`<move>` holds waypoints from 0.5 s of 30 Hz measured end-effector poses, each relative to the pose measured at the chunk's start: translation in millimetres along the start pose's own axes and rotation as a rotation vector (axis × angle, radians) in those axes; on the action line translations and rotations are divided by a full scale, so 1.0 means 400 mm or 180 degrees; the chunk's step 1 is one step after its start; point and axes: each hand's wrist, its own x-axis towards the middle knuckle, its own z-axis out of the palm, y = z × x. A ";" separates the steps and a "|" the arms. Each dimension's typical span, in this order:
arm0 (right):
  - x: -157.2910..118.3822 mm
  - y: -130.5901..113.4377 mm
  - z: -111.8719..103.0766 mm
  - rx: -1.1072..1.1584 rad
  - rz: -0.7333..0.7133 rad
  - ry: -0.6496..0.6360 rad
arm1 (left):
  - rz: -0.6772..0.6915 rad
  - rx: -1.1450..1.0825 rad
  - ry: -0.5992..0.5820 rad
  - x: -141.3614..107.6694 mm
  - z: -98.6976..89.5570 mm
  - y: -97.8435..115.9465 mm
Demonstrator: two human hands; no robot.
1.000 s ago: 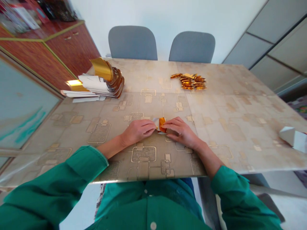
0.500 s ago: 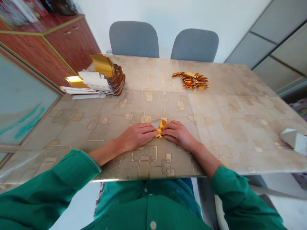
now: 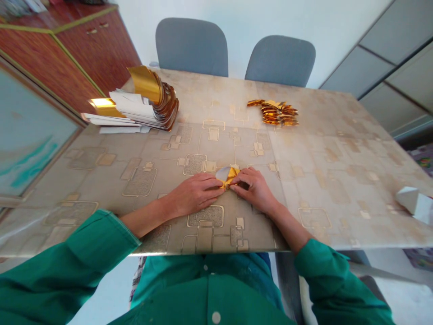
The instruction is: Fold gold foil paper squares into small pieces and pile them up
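A small piece of gold foil paper (image 3: 233, 173) with a whitish side lies partly folded at the near middle of the table. From the left, my left hand (image 3: 199, 193) grips it, with the fingertips closed on its lower left edge. My right hand (image 3: 253, 188) pinches the right edge between thumb and fingers. The fingertips of both hands nearly meet at the lower edge of the paper. Parts of the paper are hidden under the fingers.
A stack of gold and white paper sheets (image 3: 149, 106) stands at the back left. Several folded gold pieces (image 3: 279, 113) sit in rows at the back right. A white folded paper object (image 3: 414, 203) rests near the right edge. Two grey chairs (image 3: 191, 47) stand behind the patterned table (image 3: 321, 171).
My right hand's fingers have shifted from lying over the paper to a pinch on its edge. More of the gold and whitish surface shows. The view has tilted slightly.
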 end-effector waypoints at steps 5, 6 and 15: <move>0.005 -0.003 0.018 -0.0084 0.0241 0.0060 | -0.0162 -0.0157 -0.0124 -0.010 0.005 0.003; 0.006 -0.005 0.020 -0.0108 0.0279 0.0066 | -0.0197 -0.0188 -0.0133 -0.011 0.005 0.005; 0.007 -0.011 0.021 -0.0207 0.0564 -0.0050 | -0.0306 -0.0077 -0.0456 -0.011 0.001 0.018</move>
